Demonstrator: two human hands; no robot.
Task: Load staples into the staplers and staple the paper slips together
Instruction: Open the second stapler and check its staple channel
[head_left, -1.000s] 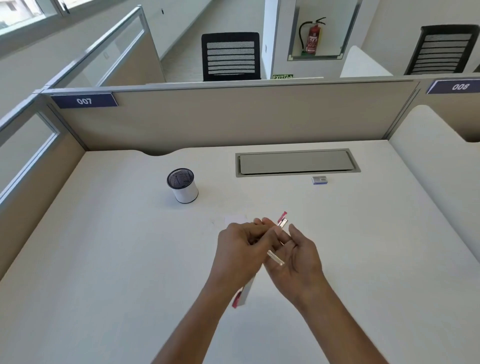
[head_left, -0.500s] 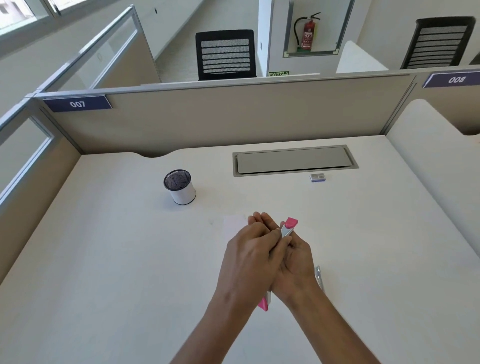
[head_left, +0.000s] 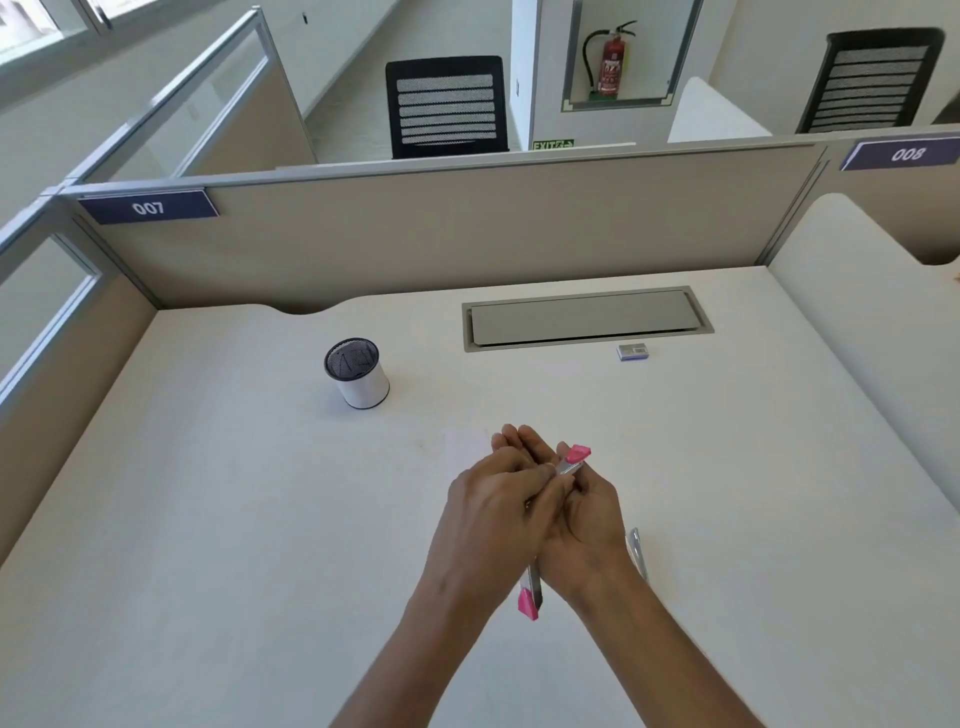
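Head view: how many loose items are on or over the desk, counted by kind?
Pink stapler, between the left hand and the right hand: 1
Mesh pen cup: 1
Small staple box: 1
Pale paper slip, faint, partly behind the hands: 1
Total: 4

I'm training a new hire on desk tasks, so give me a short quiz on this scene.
1. Which hands touch the pink stapler? A left only, B right only, C both.
2. True or false: the staple box sits inside the mesh cup.
3. Fill in: the partition label above the cup reads ___.
Key: 1 C, left hand and right hand. 2 False, it lies on the desk. 3 007.
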